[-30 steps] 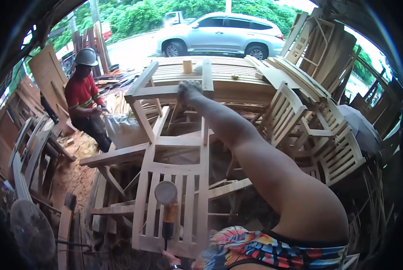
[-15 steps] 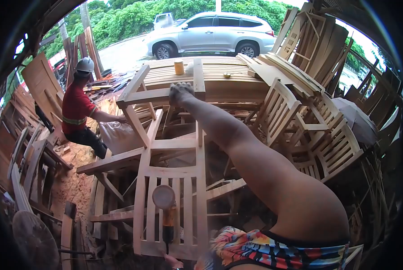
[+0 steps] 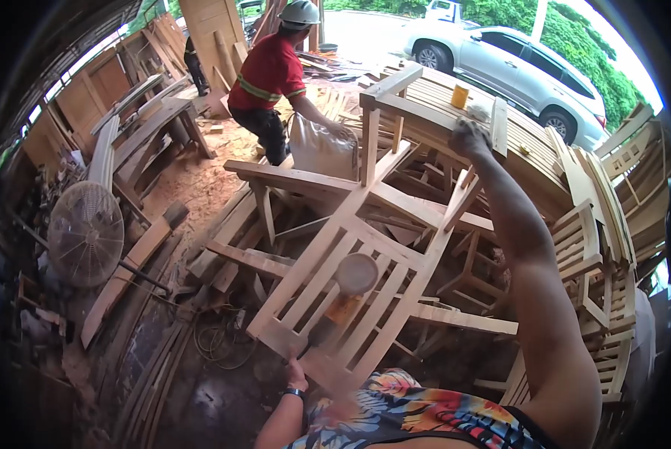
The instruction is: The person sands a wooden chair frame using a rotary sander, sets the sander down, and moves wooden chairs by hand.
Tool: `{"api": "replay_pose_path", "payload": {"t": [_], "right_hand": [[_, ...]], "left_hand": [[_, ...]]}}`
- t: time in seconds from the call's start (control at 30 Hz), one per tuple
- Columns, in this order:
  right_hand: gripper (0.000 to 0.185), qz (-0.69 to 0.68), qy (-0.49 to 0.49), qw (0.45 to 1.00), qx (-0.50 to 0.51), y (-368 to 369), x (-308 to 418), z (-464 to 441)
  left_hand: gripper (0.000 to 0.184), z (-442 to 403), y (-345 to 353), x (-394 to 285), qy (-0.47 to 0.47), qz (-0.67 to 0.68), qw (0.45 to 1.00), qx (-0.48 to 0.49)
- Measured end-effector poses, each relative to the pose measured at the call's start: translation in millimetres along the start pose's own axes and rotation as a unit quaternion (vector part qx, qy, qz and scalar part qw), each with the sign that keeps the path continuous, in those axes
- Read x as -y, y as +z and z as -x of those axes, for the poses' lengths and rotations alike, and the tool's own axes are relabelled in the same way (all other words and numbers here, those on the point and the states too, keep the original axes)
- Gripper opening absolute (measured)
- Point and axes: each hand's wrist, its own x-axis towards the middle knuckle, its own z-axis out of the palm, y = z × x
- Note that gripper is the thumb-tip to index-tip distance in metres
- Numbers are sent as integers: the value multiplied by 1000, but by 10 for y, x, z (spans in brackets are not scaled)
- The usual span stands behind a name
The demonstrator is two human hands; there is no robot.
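An unfinished wooden chair [image 3: 384,280] lies tipped, its slatted back toward me and its seat frame farther off. My right hand [image 3: 470,139], arm stretched out, is closed around a rail of the seat frame. My left hand [image 3: 296,373] grips the top rail of the backrest from the near side, the fingers partly hidden behind the wood. Over the slats is an orange and black power tool [image 3: 343,309] with a round pad [image 3: 356,274], apparently a sander. Neither hand is on its orange body.
A co-worker in a red shirt [image 3: 264,71] handles a pale sack [image 3: 324,146] beyond the chair. Wooden beams [image 3: 290,176] are under the chair. A slatted wood stack [image 3: 432,93] holds a yellow container [image 3: 460,96]. A fan [image 3: 86,233] stands left; more chairs [image 3: 575,243] stand right.
My view has turned left, so the chair, stack and car appear farther right and slanted. My left hand has come fully into view at the top rail. The right hand keeps its hold.
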Motion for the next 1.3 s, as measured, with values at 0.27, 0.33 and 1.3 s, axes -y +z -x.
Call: {"api": "replay_pose_path", "payload": {"t": [0.27,0.33,1.3], "right_hand": [[41,-7,-3,1000,-5,-34,14,46],[41,-6,-4,1000,-4,-22,6,30],[43,-31,-23,998,-41,150,-5,-8]], "left_hand": [[93,-93,9,104,12,24,999,-20],[92,-147,-14,149,19,30,999,-9],[103,-753,584,21,31,-123,989,78]]}}
